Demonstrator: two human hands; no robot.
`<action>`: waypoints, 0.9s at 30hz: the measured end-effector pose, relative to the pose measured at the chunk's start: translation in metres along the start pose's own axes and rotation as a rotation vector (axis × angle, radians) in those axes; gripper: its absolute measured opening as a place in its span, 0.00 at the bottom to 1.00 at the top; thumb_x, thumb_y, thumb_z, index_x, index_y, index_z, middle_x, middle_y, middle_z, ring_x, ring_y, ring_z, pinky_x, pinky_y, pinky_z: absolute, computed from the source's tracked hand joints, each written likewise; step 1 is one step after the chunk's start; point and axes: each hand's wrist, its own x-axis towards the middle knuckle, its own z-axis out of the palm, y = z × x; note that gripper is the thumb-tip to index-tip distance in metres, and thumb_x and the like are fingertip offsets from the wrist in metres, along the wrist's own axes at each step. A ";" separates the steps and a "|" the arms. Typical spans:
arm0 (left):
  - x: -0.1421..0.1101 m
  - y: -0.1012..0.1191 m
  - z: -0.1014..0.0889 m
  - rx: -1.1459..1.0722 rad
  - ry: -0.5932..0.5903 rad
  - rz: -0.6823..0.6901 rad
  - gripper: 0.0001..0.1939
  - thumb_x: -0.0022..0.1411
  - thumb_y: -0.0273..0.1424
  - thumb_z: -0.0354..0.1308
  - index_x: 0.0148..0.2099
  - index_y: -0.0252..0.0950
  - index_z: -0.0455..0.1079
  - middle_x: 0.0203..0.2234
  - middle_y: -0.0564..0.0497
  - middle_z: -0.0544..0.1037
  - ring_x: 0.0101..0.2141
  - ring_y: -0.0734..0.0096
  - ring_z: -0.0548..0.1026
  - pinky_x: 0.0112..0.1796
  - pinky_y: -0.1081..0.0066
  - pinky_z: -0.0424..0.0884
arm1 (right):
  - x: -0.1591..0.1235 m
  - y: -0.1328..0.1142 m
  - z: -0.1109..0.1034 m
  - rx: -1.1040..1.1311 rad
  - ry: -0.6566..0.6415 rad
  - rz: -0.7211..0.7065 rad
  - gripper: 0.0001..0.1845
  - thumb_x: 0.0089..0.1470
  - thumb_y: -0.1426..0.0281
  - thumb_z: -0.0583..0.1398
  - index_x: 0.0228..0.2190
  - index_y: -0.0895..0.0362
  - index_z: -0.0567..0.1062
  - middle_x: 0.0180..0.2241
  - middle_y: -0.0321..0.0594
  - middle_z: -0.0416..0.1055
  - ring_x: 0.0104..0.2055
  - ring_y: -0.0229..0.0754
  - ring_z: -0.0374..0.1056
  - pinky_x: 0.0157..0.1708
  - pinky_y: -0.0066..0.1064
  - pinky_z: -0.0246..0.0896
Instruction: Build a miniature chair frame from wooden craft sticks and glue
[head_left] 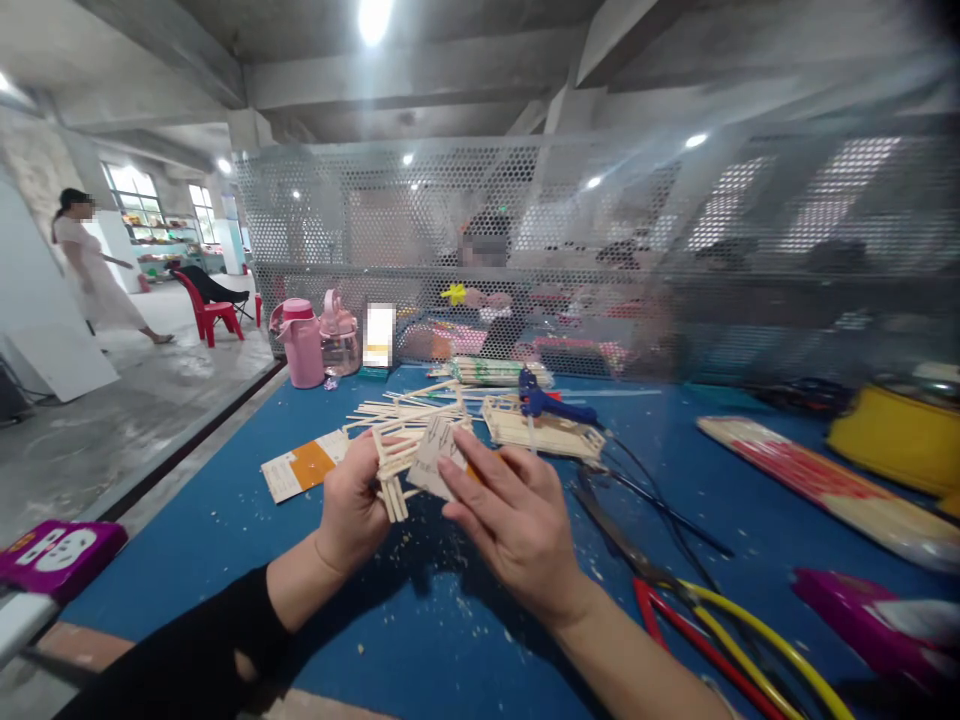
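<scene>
My left hand (355, 500) is closed around a small frame of wooden sticks (391, 482) above the table. Pinched in the fingers of my right hand (517, 520) is a piece of grey cardboard (431, 462) with pencil-like marks, close to the stick frame; whether the two touch I cannot tell. Behind my hands lie loose wooden sticks (375, 412) and a flat assembly of sticks (551, 437). A blue glue gun (555, 405) rests by that assembly. An orange and white card (306, 467) lies left of my left hand.
Long-handled cutters (675, 590) lie at the right front, beside a dark cord and a bag of sticks (817, 485). A pink jug (302, 345) and bottle (340, 335) stand at the back left. A perforated screen (360, 220) closes the far edge; people are beyond it.
</scene>
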 end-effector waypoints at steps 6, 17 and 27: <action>0.000 0.003 0.000 0.007 -0.015 0.020 0.09 0.58 0.29 0.57 0.42 0.36 0.73 0.35 0.47 0.80 0.38 0.66 0.77 0.47 0.63 0.71 | -0.002 0.003 0.000 0.004 0.023 0.005 0.16 0.55 0.67 0.57 0.46 0.53 0.75 0.50 0.44 0.71 0.43 0.47 0.60 0.43 0.40 0.58; -0.001 0.003 0.003 0.039 0.000 0.001 0.11 0.56 0.28 0.58 0.43 0.36 0.72 0.35 0.46 0.80 0.38 0.64 0.77 0.46 0.62 0.71 | -0.002 -0.018 0.003 0.034 0.027 0.092 0.18 0.56 0.68 0.56 0.48 0.51 0.74 0.50 0.43 0.71 0.43 0.46 0.62 0.43 0.40 0.59; 0.001 0.008 0.003 0.009 -0.027 0.027 0.10 0.57 0.29 0.58 0.42 0.37 0.73 0.34 0.46 0.80 0.36 0.65 0.78 0.47 0.61 0.70 | 0.000 -0.016 0.001 -0.002 0.042 0.031 0.16 0.55 0.66 0.58 0.45 0.51 0.76 0.48 0.42 0.73 0.41 0.46 0.60 0.41 0.39 0.58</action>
